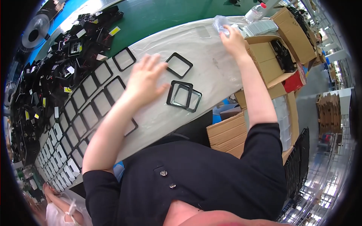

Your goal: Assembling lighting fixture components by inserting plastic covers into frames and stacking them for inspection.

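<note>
Standing beside the worker, I go from left to right. Far left, rows of black square frames w/ pale panels lie edge to edge on the surface, which is covered w/ a pale sheet, and behind them is a heap of black parts.

Left hand hovers palm down, fingers spread wide, holding nothing. The nearest things are two: a single empty black frame just to its right and a bit further from the body, and a pair of overlapping black frames to its right and nearer the body. Both sit close to the fingertips but apart from them, so the left hand is clearly the nearer one to these frames. Frames are about square, so no real long axis; they lie flat, turned approx. diagonal to the surface edge. In the pair, one frame rests partly over the other.

Right hand is stretched far away, at the far right end of the surface, fingers closed on a small clear plastic bag. Beside it are open cardboard boxes w/ dark parts inside, and a clear bottle.
</note>
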### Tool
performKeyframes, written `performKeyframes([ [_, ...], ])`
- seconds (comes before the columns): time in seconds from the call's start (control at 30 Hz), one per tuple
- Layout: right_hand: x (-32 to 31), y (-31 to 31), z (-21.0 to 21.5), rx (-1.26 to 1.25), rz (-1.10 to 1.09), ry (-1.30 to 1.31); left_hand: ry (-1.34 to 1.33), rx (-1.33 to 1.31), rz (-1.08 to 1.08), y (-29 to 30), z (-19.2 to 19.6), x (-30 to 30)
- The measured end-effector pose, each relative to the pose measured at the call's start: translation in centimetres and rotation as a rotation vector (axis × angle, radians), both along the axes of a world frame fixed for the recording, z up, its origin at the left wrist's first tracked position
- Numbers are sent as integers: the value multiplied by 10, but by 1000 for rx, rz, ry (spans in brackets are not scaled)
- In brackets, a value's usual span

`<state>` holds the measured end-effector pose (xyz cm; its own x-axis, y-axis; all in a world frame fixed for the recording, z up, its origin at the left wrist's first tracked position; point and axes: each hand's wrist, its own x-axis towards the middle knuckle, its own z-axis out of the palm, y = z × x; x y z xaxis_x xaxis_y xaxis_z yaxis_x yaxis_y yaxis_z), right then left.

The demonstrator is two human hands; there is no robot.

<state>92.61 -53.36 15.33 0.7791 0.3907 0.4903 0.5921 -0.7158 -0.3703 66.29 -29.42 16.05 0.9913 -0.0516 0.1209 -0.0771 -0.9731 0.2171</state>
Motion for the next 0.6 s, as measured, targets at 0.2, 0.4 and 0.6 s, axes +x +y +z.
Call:
performKeyframes([
  [0.2,61,41,-5,-152,-97,-299,38,-81,16,-40,-31,-15],
  [0.4,26,83,-60,-369,-80,-10,-10,-79,83,-22,-27,-35],
  [0.6,6,55,-50,-215,31,167,-15,-166,-40,-39,-13,-51],
])
